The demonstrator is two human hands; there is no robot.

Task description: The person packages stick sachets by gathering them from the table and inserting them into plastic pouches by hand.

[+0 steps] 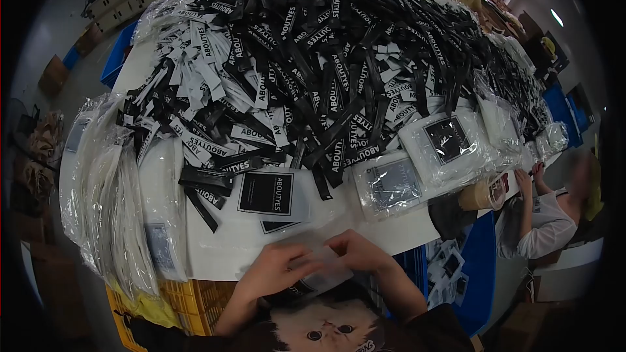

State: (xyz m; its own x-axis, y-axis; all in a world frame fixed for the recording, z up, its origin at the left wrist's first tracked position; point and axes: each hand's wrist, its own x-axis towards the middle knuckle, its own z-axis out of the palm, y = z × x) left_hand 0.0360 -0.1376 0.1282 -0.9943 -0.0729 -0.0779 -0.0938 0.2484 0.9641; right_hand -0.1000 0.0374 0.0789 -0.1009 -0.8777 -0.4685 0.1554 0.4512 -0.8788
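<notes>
Close to my body, a frosted plastic bag [329, 272] with a dark printed panel is between my two hands. My left hand [277, 270] lies across its left side with the fingers bent over it. At its upper right edge, my right hand [357, 252] has its fingers closed on the plastic. Just beyond them, a frosted bag with a black ABOUTYES panel [266, 194] lies flat on the white table [218, 248], partly over another one. A big heap of black and white ABOUTYES strip packets [313, 65] covers most of the table.
Stacks of clear plastic-wrapped bags stand at left [124, 202] and right [450, 140]. A lidded drink cup [484, 194] is at the right edge. Below are a yellow crate [186, 303] and a blue bin [479, 274] holding bags. Other people work at right and far back.
</notes>
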